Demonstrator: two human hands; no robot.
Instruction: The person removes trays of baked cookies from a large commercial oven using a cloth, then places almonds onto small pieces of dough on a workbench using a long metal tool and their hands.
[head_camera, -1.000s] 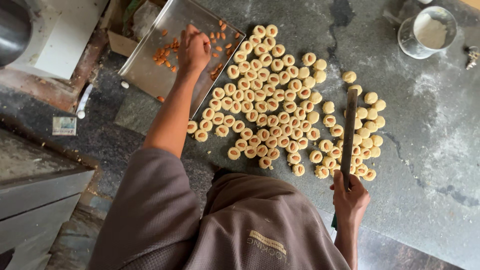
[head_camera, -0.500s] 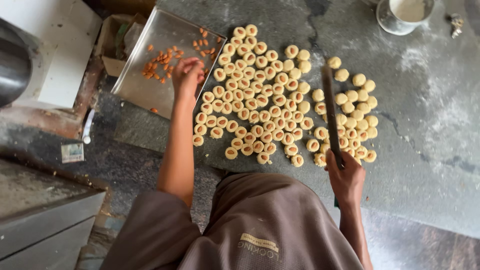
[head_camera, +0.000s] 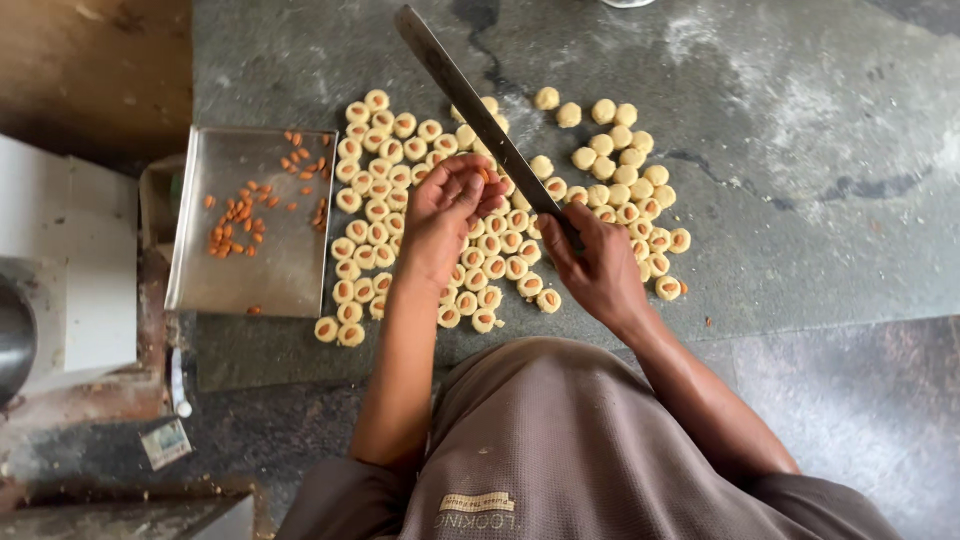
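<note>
My right hand (head_camera: 592, 262) grips the handle of a long dark knife (head_camera: 470, 105), its blade raised and slanting up to the left over the dough. My left hand (head_camera: 450, 215) is pinched around a small orange nut piece held against the blade's edge. Beneath both hands, several small round dough balls (head_camera: 400, 180) lie in a spread on the grey stone floor (head_camera: 800, 180); many carry an orange nut piece on top. A second cluster of dough balls (head_camera: 625, 175) sits to the right of the blade.
A shiny steel tray (head_camera: 270, 265) with several orange nut pieces (head_camera: 235, 220) lies left of the dough. A white box-like object (head_camera: 80, 270) stands at the far left. My knees in brown cloth (head_camera: 560, 440) fill the bottom.
My left hand left the tray and came to the middle with a nut piece. My right hand lifted the knife from beside the right cluster and swung it across to meet the left hand.
</note>
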